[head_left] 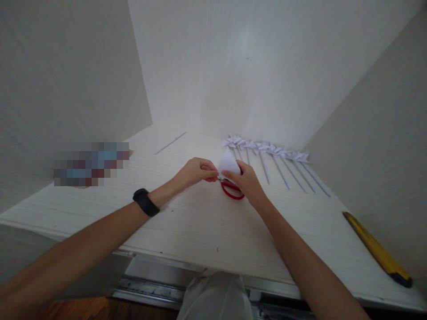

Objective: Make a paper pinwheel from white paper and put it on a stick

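A folded piece of white paper [229, 161], pointed at its top, is held over the table. My right hand [249, 180] grips it along the right side, thumb lying on its face. At the paper's lower left corner, the fingers of my left hand [200, 171] are closed in a pinch, and the corner seems to lie between them. A pair of scissors with red handles [232, 192] rests on the table just under the paper; the blades are mostly hidden. A black band sits on my left wrist.
Several white paper pinwheels [263, 146] on paper sticks lie in a row at the back right. One thin white stick [170, 143] lies at the back left. A yellow cutter [376, 246] is near the right wall. A blurred-out object [91, 164] stands left. Walls enclose three sides.
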Action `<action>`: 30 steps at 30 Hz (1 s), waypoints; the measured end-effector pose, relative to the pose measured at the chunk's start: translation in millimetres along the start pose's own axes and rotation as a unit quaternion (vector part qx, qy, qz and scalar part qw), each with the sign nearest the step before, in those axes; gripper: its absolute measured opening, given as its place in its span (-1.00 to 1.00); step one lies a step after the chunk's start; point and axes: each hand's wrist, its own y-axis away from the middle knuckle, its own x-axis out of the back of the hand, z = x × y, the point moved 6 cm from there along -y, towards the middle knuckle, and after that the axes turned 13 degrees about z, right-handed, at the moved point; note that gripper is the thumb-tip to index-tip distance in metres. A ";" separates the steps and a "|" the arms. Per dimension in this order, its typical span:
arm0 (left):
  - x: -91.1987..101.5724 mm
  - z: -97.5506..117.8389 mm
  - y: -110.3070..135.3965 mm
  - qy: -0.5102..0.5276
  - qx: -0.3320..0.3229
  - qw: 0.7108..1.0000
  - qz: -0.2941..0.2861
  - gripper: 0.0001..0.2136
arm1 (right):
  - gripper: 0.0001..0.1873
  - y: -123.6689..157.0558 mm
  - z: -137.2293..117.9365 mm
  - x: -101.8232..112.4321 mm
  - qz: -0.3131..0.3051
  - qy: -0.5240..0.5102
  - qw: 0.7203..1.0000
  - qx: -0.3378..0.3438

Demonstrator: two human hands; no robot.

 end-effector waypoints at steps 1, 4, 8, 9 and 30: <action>1.2 0.5 -0.6 -0.003 -0.007 1.000 0.001 -0.95 | -0.72 0.1 -1.4 -0.7 -0.008 -0.012 1.000 0.001; 5.8 1.8 -2.9 -0.002 -0.021 1.000 0.010 -0.95 | -0.70 -0.3 -5.9 -0.6 -0.026 -0.048 0.998 -0.001; 8.9 2.5 -4.9 -0.001 -0.024 1.000 0.015 -0.93 | -0.68 -2.7 -6.6 3.3 -0.031 -0.045 0.998 -0.005; 9.2 2.6 -5.1 -0.003 -0.024 1.000 0.016 -0.93 | -0.68 -3.5 -5.5 4.0 -0.033 -0.039 0.999 -0.005; 14.5 3.4 -8.7 -0.042 -0.052 0.997 0.042 -0.93 | -0.72 -9.0 13.5 6.9 0.005 0.001 1.000 -0.011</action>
